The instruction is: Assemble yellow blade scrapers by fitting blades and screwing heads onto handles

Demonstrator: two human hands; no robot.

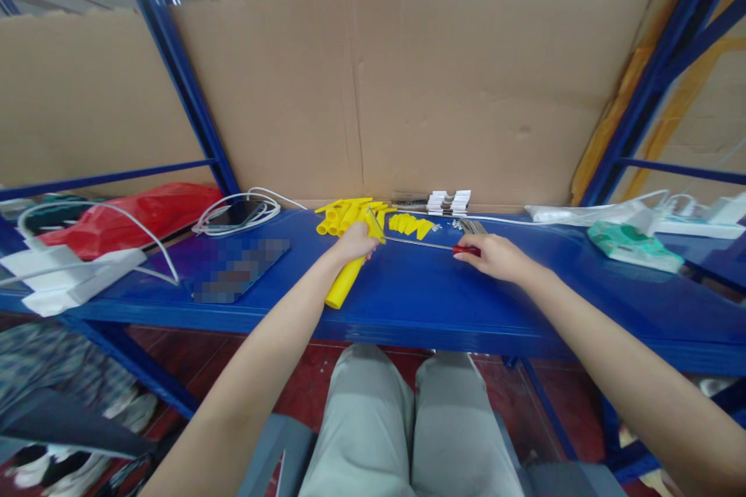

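My left hand (357, 241) is closed around a yellow tube (343, 284), whose lower end slants toward the table's front edge. The red handle of a screwdriver (466, 251) is in the closed fingers of my right hand (490, 255). Its thin metal shaft reaches left to the yellow piece at my left hand; the exact contact at the tip is too small to tell. Behind my left hand lies a pile of yellow tubes (333, 219). Small flat yellow pieces (408, 225) lie between the hands, with white folded parts (448, 202) behind them.
On the blue table (420, 295) are a phone (242, 213) with coiled white cable, a red bag (145, 217) and a white power strip (64, 279) at the left. A green packet (632, 245) lies at the right. A cardboard panel (466, 85) stands behind.
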